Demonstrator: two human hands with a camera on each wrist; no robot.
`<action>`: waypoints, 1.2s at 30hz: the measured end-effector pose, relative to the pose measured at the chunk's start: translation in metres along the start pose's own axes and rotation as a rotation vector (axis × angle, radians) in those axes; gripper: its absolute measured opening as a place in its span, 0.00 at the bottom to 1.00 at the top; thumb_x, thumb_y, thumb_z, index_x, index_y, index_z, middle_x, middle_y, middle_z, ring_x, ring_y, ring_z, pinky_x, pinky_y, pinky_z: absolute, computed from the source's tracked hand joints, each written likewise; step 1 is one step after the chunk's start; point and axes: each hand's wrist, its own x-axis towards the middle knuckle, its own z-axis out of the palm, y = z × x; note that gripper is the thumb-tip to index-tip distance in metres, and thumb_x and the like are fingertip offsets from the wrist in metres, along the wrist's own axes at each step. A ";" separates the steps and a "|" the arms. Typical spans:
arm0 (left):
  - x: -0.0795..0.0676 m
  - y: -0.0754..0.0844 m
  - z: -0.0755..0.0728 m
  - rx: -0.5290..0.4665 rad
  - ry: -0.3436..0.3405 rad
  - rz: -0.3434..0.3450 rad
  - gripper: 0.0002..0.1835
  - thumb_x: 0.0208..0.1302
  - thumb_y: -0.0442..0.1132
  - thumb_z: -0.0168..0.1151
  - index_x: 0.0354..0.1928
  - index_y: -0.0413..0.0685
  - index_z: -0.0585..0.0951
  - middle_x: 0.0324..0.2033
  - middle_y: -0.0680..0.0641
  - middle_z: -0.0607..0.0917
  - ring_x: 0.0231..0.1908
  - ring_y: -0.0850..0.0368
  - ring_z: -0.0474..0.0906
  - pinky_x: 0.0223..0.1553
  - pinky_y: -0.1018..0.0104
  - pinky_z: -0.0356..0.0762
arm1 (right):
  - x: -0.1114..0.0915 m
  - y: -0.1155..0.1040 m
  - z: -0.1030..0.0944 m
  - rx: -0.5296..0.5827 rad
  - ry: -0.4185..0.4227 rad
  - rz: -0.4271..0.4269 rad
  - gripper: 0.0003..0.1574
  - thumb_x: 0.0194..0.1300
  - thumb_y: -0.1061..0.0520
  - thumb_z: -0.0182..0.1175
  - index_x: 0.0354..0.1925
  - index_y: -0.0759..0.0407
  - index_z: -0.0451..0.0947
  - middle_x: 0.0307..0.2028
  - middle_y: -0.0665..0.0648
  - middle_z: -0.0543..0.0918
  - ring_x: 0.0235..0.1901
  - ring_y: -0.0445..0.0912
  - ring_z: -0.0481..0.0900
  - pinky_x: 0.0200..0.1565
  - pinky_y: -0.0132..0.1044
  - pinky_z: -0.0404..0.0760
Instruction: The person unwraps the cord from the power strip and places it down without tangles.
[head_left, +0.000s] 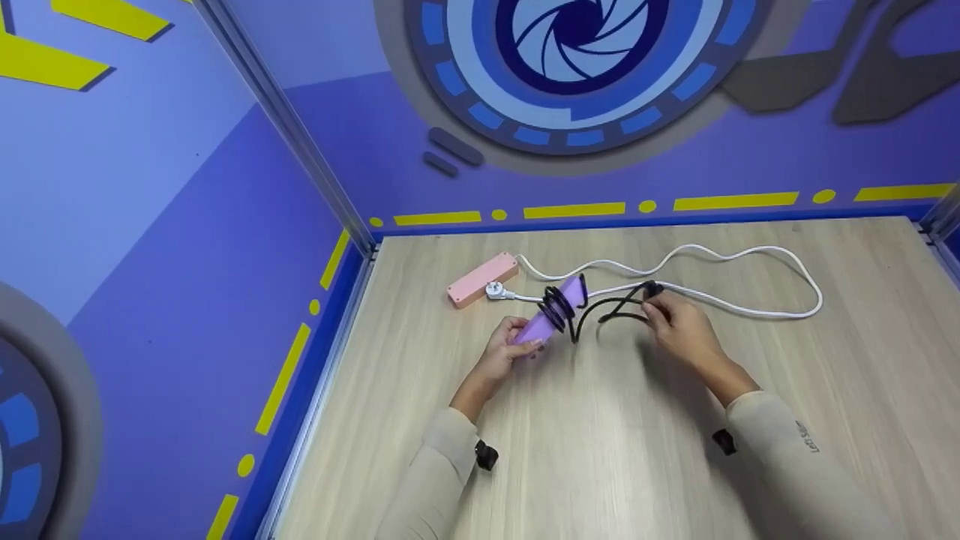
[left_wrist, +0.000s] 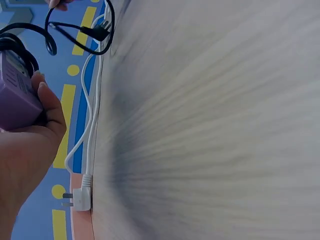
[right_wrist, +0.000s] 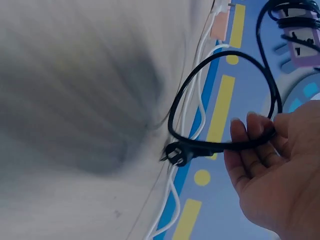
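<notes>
My left hand (head_left: 501, 351) grips the lower end of a purple power strip (head_left: 534, 328), held tilted above the table. Several turns of black cord (head_left: 556, 309) are wound round its middle. In the left wrist view, the strip's purple end (left_wrist: 19, 95) rests against the palm and fingers. To the right, my right hand (head_left: 682, 326) pinches the loose part of the black cord. A round loop of it (right_wrist: 172, 112) hangs from the fingers in the right wrist view, with the black plug (right_wrist: 177, 154) dangling just beside them. Socket holes show on the strip's face there.
Behind the hands, a pink power strip (head_left: 484, 280) lies on the wooden table (head_left: 600, 442). Its white cord (head_left: 814, 289) spreads in a long loop to the right, and the white plug (head_left: 496, 290) lies by the strip. Blue patterned walls (head_left: 480, 184) border the back and left.
</notes>
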 end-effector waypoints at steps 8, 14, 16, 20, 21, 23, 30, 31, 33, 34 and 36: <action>0.001 0.005 -0.013 -0.059 0.106 -0.002 0.19 0.74 0.32 0.60 0.60 0.38 0.66 0.45 0.47 0.88 0.42 0.59 0.84 0.49 0.65 0.80 | -0.012 0.013 -0.005 -0.001 -0.116 -0.028 0.09 0.77 0.58 0.64 0.40 0.60 0.87 0.31 0.53 0.87 0.32 0.38 0.78 0.41 0.37 0.79; 0.001 0.008 -0.013 -0.072 0.112 -0.001 0.19 0.74 0.31 0.60 0.60 0.38 0.65 0.44 0.48 0.87 0.41 0.60 0.84 0.49 0.65 0.80 | -0.019 0.012 -0.007 -0.016 -0.207 -0.036 0.10 0.75 0.58 0.65 0.41 0.63 0.90 0.42 0.59 0.92 0.43 0.50 0.86 0.51 0.55 0.84; 0.002 0.008 -0.013 -0.074 0.105 0.011 0.19 0.74 0.31 0.60 0.60 0.38 0.65 0.45 0.47 0.87 0.41 0.60 0.84 0.48 0.65 0.80 | -0.020 0.010 -0.007 -0.028 -0.215 -0.038 0.10 0.75 0.58 0.65 0.41 0.63 0.89 0.41 0.60 0.92 0.43 0.53 0.87 0.51 0.57 0.83; 0.003 0.009 -0.013 -0.057 0.095 0.031 0.19 0.74 0.31 0.59 0.61 0.37 0.65 0.50 0.40 0.88 0.42 0.60 0.84 0.48 0.67 0.80 | -0.020 0.005 -0.008 -0.062 -0.199 -0.048 0.09 0.75 0.57 0.66 0.39 0.61 0.88 0.38 0.59 0.90 0.41 0.53 0.87 0.48 0.56 0.83; 0.003 0.009 -0.013 -0.053 0.094 0.031 0.19 0.74 0.32 0.58 0.61 0.37 0.65 0.51 0.38 0.88 0.43 0.60 0.84 0.48 0.67 0.80 | -0.020 0.004 -0.008 -0.069 -0.193 -0.050 0.08 0.75 0.57 0.66 0.39 0.60 0.88 0.38 0.59 0.90 0.41 0.54 0.87 0.48 0.57 0.83; 0.002 0.010 -0.012 -0.045 0.093 0.029 0.19 0.74 0.32 0.58 0.61 0.38 0.66 0.53 0.37 0.88 0.43 0.61 0.84 0.48 0.67 0.80 | -0.020 0.003 -0.008 -0.079 -0.181 -0.053 0.07 0.74 0.57 0.66 0.40 0.60 0.87 0.38 0.59 0.89 0.41 0.54 0.86 0.49 0.57 0.82; 0.000 0.014 -0.008 -0.052 0.097 0.024 0.21 0.74 0.33 0.60 0.62 0.38 0.65 0.46 0.47 0.87 0.42 0.61 0.85 0.48 0.67 0.80 | -0.015 -0.004 -0.007 -0.077 -0.113 -0.106 0.14 0.72 0.58 0.68 0.50 0.66 0.84 0.43 0.64 0.88 0.47 0.60 0.84 0.53 0.59 0.79; 0.000 0.014 -0.007 -0.052 0.095 0.028 0.21 0.74 0.33 0.60 0.62 0.38 0.65 0.46 0.48 0.87 0.42 0.61 0.85 0.48 0.66 0.80 | -0.014 -0.006 -0.006 -0.076 -0.096 -0.121 0.15 0.71 0.59 0.69 0.51 0.68 0.83 0.43 0.65 0.87 0.48 0.61 0.84 0.54 0.59 0.78; -0.002 0.015 -0.005 -0.061 0.092 0.037 0.20 0.74 0.32 0.60 0.61 0.38 0.65 0.45 0.48 0.87 0.42 0.61 0.84 0.48 0.67 0.80 | -0.011 -0.012 -0.005 -0.079 -0.071 -0.147 0.18 0.70 0.60 0.70 0.54 0.69 0.82 0.43 0.66 0.87 0.47 0.61 0.82 0.54 0.59 0.78; -0.002 0.015 -0.003 -0.068 0.090 0.041 0.20 0.74 0.31 0.60 0.61 0.38 0.65 0.45 0.49 0.87 0.41 0.61 0.84 0.47 0.67 0.80 | -0.010 -0.016 -0.004 -0.079 -0.065 -0.159 0.20 0.69 0.60 0.70 0.55 0.69 0.82 0.44 0.67 0.87 0.49 0.62 0.82 0.55 0.60 0.77; -0.002 0.016 -0.001 -0.070 0.086 0.047 0.20 0.74 0.31 0.60 0.61 0.38 0.65 0.45 0.49 0.88 0.41 0.61 0.84 0.47 0.67 0.80 | -0.009 -0.025 -0.002 -0.076 -0.069 -0.173 0.22 0.69 0.58 0.70 0.57 0.67 0.82 0.49 0.67 0.87 0.53 0.63 0.82 0.58 0.61 0.77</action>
